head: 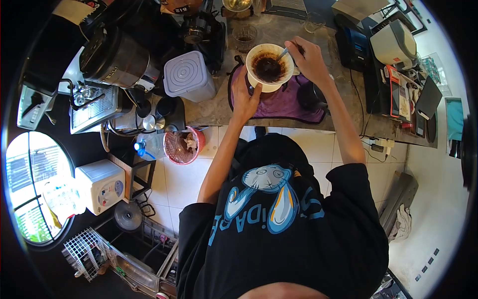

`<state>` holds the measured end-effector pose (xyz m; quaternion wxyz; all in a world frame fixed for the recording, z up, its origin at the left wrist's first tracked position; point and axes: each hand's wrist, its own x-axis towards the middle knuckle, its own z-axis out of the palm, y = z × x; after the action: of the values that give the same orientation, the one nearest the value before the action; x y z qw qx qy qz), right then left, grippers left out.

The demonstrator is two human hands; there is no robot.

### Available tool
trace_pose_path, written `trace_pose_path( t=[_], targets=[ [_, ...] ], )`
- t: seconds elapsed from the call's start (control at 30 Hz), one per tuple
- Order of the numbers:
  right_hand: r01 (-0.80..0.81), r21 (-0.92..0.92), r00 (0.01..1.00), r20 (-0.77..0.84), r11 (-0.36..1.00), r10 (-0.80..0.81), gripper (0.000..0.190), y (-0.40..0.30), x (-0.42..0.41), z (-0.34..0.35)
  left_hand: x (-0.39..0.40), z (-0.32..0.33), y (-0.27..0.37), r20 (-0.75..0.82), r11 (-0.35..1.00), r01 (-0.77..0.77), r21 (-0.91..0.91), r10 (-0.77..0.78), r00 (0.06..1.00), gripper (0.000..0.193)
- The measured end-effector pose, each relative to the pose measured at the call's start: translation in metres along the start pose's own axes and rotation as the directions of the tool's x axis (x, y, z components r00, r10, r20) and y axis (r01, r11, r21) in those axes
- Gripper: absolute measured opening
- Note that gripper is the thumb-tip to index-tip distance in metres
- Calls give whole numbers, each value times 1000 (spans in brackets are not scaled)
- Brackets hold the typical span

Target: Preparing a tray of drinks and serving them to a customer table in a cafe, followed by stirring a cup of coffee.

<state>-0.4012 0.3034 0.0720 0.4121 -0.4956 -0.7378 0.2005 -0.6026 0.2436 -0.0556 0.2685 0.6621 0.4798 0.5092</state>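
A white coffee dripper [270, 87] lined with a paper filter [257, 49] is above a purple cloth mat [274, 108] on the counter. Wet dark coffee grounds [269, 68] fill its bottom and cling to the filter's sides. My left hand [246, 97] grips the dripper low on its left side, thumb in front. In my right hand [308, 59] is the handle of a metal spoon [282, 54], its lower end down in the filter. Whatever supports the dripper is mostly hidden. A dark pitcher [310, 94] stands on the mat, below my right forearm.
A short glass [245, 37] with dark liquid stands behind the dripper. Left are a lidded plastic container [189, 76], a coffee grinder [196, 33] and an espresso machine [97, 108]. A glass vessel [314, 22] and a card terminal [353, 43] lie right. A red bin [185, 145] sits below.
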Motion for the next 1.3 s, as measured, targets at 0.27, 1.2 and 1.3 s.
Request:
trace_pose_path(
  t=[0.27,1.2,1.3],
  targets=[
    [-205,241,972,-65,949,227,31,26,1,-8,1,-2,3,32,1000,21,-12,-21,999,61],
    [272,-137,962,29,953,-270,18,-17,-2,-23,9,-7,19,36,985,-141,101,138,990,88],
    [95,-10,991,99,995,-94,24,-4,4,-13,8,-12,18,94,983,-117,142,104,990,85]
  ],
)
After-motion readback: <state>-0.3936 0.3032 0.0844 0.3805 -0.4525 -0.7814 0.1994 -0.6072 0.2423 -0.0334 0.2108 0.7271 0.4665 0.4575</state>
